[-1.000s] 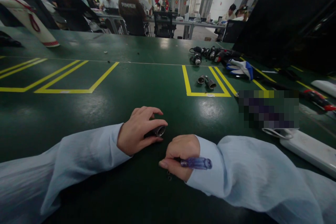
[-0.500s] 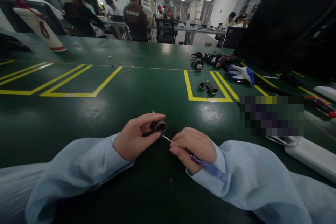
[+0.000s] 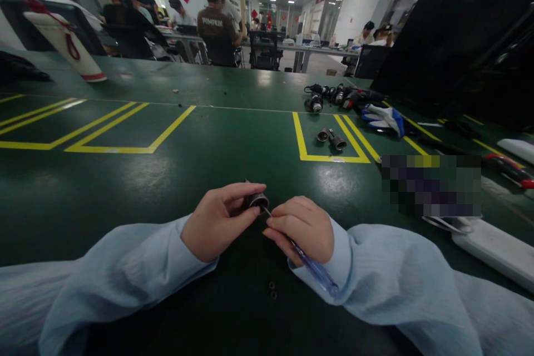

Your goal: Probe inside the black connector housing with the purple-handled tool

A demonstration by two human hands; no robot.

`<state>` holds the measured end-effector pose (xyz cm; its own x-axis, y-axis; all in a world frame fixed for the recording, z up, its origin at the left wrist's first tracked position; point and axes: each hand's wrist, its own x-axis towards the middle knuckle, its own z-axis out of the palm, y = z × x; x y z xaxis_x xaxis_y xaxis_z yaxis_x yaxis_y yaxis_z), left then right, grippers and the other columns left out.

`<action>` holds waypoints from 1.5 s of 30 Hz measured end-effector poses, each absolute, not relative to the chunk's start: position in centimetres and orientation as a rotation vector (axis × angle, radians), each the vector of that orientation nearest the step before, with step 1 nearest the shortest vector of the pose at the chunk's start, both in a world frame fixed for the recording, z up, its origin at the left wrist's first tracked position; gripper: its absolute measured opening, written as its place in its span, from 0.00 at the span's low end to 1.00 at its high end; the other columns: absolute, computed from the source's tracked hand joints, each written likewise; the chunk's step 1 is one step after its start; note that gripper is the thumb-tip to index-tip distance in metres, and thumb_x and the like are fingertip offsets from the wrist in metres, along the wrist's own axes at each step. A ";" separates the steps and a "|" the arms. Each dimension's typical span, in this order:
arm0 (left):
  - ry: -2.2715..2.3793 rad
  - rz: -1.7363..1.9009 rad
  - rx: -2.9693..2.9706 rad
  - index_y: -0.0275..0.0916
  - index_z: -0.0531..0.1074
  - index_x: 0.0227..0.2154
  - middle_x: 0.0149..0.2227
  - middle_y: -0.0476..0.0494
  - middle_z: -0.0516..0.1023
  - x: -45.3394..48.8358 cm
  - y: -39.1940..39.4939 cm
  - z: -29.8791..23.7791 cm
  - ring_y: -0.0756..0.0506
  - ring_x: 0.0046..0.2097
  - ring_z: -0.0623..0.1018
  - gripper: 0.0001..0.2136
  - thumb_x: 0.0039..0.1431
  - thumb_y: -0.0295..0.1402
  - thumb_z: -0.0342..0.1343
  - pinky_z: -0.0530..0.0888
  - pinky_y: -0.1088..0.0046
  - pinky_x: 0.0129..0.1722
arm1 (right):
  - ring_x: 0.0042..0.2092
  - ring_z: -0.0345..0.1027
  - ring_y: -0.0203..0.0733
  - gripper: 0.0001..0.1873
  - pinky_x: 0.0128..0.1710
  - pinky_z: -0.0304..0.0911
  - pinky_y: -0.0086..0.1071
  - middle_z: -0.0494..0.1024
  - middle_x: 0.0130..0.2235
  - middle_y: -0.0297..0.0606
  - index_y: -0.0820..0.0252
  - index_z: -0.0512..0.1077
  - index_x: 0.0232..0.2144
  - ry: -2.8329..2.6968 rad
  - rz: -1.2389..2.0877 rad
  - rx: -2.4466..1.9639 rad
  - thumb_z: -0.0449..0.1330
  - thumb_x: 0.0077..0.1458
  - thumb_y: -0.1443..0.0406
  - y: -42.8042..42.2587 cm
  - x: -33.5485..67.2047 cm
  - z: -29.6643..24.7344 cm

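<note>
Between its thumb and fingers, my left hand grips a dark metal cup-shaped part, its open mouth tilted toward me and to the right. My right hand is closed round a screwdriver with a clear bluish handle and a thin shaft. The shaft's tip reaches into the mouth of the cup-shaped part; the tip itself is hidden. Two small dark rings lie on the green table below my hands.
Two similar metal parts lie inside a yellow taped square. Behind them are black cabled pieces and a blue-and-white glove. Red-black pliers-like handles lie at right, near a white object. Several people sit in the background.
My right hand has moved slightly left and up, and the screwdriver's tip has gone into the cup-shaped part. The part has shifted a little right in my left hand.
</note>
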<state>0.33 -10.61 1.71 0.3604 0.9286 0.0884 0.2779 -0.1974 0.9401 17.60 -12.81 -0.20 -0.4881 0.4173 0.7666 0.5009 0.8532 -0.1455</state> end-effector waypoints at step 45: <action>1.071 0.870 1.650 0.34 0.73 0.40 0.41 0.41 0.77 0.9 -11.4 2.3 0.43 0.42 0.77 0.17 0.43 0.25 0.56 0.73 0.64 0.47 | 0.30 0.65 0.37 0.10 0.29 0.61 0.31 0.74 0.26 0.40 0.64 0.70 0.25 -2.231 -0.138 -0.681 0.52 0.55 0.68 -13.2 17.5 -0.4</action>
